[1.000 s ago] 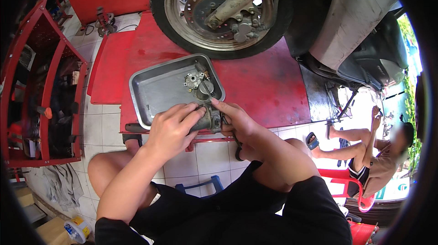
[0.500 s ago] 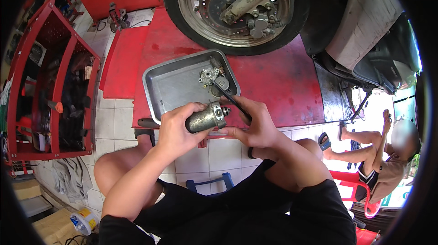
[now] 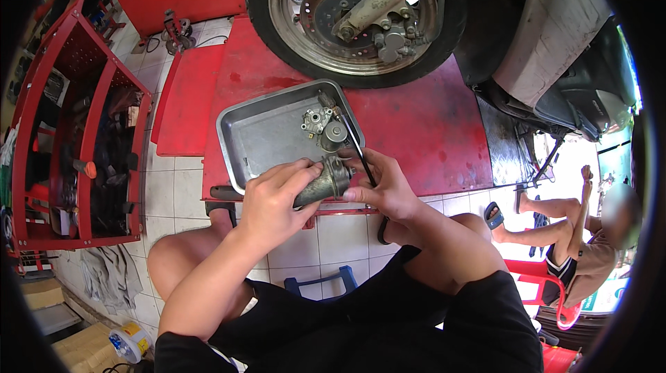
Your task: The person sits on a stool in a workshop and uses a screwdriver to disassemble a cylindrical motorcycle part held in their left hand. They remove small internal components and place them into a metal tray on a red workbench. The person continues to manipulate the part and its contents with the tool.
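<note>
My left hand [image 3: 272,194] is wrapped round a starter motor [image 3: 322,185], a worn metal cylinder with a flange and a short shaft at its right end. My right hand [image 3: 387,184] is closed on a slim dark rod-shaped tool [image 3: 357,149] with a shiny stretch; it points up and away over the tray's right side. The right thumb and fingers also reach the motor's flanged end. Just beyond the hands, a grey metal tray [image 3: 227,154] holds a silver cast part [image 3: 316,120] and a round metal part [image 3: 334,135] at its right side.
The tray rests on a red platform [image 3: 423,130] beneath a motorcycle's front wheel [image 3: 277,47]. A dark handle [image 3: 225,193] pokes out by the tray's near-left corner. Red shelving [image 3: 87,137] stands left; a blue stool [image 3: 320,283] is below. Another person [image 3: 583,255] sits at right.
The starter motor has turned in my hands, so its flanged face no longer shows as before. The tool has swung more upright and its far end has shifted right, away from the cast part.
</note>
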{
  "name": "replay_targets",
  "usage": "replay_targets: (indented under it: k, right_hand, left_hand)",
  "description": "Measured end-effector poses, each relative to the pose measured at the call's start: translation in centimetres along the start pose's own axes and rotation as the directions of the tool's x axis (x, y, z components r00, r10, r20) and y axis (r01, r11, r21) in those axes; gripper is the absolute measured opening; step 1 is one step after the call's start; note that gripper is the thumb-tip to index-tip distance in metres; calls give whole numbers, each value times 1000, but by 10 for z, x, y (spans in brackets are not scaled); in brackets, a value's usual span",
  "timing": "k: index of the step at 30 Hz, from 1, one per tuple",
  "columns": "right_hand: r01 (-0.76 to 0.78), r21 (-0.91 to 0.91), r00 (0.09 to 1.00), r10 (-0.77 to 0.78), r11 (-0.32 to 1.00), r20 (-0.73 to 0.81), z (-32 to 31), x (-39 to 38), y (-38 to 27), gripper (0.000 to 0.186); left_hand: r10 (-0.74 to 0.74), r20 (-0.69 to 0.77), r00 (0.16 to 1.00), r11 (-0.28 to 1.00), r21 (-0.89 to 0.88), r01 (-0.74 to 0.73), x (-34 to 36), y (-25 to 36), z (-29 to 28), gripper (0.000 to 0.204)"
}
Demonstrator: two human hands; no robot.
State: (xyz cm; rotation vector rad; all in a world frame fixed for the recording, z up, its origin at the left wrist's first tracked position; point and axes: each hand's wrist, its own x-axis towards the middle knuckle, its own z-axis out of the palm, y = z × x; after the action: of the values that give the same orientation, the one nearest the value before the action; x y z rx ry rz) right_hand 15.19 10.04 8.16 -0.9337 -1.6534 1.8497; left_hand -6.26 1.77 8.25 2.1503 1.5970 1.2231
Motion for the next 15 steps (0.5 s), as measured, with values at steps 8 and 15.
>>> replay_targets:
  k: [8,15]
  right_hand:
    - [-200,52,979,201,978,-25,3,4,-8,56]
    - [-254,67,967,254,965,9,0,1,-12,53]
  left_hand:
    - [98,65,993,981,165,-107,7,5,-5,55]
    - [181,77,980,956,219,-194,8,3,-5,47]
